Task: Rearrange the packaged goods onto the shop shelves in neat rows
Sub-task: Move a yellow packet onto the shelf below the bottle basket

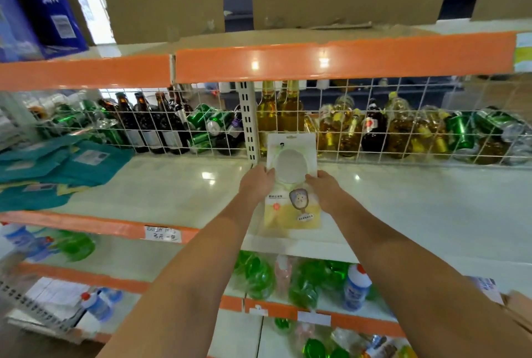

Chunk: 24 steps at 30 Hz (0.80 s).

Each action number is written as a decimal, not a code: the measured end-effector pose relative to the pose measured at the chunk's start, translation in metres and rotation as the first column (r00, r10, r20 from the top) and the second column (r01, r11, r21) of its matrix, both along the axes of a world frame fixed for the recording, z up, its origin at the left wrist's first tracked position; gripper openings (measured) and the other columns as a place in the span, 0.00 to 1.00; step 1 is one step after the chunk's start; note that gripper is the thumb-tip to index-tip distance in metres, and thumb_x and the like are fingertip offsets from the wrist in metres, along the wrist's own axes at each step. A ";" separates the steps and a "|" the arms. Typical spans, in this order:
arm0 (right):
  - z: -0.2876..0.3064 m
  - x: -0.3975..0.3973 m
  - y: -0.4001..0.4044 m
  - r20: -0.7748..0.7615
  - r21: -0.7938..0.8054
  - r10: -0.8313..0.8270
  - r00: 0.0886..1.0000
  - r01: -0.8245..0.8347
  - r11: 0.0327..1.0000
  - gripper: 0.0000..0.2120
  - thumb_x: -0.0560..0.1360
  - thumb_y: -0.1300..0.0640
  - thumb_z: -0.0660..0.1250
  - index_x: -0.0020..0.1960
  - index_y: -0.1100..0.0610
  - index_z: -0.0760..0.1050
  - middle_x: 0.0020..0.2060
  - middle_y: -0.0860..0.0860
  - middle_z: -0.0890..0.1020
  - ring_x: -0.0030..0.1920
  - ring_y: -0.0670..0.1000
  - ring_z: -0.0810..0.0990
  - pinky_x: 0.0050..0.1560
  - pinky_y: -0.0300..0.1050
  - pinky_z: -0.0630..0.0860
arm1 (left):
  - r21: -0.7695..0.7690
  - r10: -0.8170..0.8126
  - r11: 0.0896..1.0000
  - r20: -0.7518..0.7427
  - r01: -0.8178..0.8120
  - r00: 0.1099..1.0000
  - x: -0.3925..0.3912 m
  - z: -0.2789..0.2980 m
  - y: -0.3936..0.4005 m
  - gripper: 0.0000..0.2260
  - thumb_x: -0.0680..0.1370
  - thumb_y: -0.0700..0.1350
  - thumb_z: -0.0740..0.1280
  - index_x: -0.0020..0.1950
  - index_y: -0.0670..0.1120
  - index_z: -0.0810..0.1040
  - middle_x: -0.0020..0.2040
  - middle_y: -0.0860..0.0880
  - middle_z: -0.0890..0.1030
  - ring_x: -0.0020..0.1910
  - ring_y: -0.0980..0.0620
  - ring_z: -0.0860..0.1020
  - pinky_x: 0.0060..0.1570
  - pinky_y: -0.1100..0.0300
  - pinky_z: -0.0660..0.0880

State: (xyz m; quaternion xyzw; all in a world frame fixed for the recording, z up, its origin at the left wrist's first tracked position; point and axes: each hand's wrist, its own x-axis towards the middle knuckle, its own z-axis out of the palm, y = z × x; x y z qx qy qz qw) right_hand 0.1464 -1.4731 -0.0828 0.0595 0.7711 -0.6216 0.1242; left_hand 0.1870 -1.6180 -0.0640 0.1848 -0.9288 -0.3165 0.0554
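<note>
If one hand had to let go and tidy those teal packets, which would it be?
The left hand, probably. Both hands grip the white packet, the right hand on its far edge, but the teal packets lie on the left of the same shelf.

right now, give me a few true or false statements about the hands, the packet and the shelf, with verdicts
1. Both hands hold one flat packet, left hand on its left edge, right hand on its right. True.
2. The packet lies on the white shelf by the wire mesh. True.
3. The teal bags lie to the right of the packet. False: they lie left.
4. The bottles stand in front of the mesh. False: behind it.
</note>
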 end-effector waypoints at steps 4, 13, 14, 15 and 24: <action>-0.004 0.002 -0.003 0.011 -0.033 0.001 1.000 0.000 0.999 0.15 0.80 0.60 0.60 0.65 0.64 0.71 0.56 0.59 0.76 0.50 0.55 0.72 0.49 0.45 0.68 | 0.112 0.035 0.993 -0.007 -0.034 0.999 -0.007 -0.002 -0.001 0.13 0.82 0.47 0.57 0.60 0.41 0.72 0.53 0.43 0.76 0.54 0.43 0.76 0.47 0.57 0.69; -0.014 -0.001 0.002 0.151 -0.073 0.083 0.985 -0.072 0.995 0.15 0.78 0.60 0.63 0.63 0.64 0.71 0.59 0.63 0.77 0.55 0.60 0.78 0.55 0.53 0.75 | 0.300 0.041 0.953 0.032 -0.049 0.999 -0.012 -0.014 -0.010 0.14 0.81 0.44 0.59 0.61 0.36 0.75 0.59 0.38 0.78 0.58 0.40 0.76 0.57 0.52 0.72; -0.014 -0.003 0.003 0.151 -0.065 0.097 0.984 -0.088 0.994 0.14 0.78 0.60 0.63 0.62 0.64 0.71 0.58 0.63 0.77 0.54 0.60 0.77 0.53 0.51 0.76 | 0.318 0.047 0.946 0.031 -0.054 0.998 -0.013 -0.015 -0.012 0.14 0.81 0.44 0.60 0.61 0.36 0.75 0.60 0.38 0.77 0.59 0.41 0.76 0.58 0.52 0.72; -0.012 -0.005 0.003 0.148 -0.059 0.104 0.983 -0.097 0.994 0.13 0.78 0.60 0.63 0.61 0.64 0.72 0.56 0.62 0.77 0.53 0.59 0.77 0.49 0.49 0.77 | 0.334 0.053 0.941 0.033 -0.061 0.998 -0.014 -0.016 -0.014 0.14 0.81 0.44 0.60 0.62 0.36 0.74 0.60 0.38 0.77 0.59 0.41 0.76 0.58 0.52 0.72; -0.006 -0.023 0.001 0.102 0.062 0.043 0.994 -0.049 0.997 0.06 0.80 0.59 0.59 0.53 0.61 0.72 0.41 0.54 0.80 0.39 0.51 0.78 0.38 0.42 0.73 | 0.298 0.092 0.947 0.114 -0.122 0.989 -0.022 -0.023 -0.046 0.15 0.81 0.44 0.59 0.62 0.35 0.74 0.59 0.38 0.78 0.58 0.40 0.76 0.50 0.53 0.72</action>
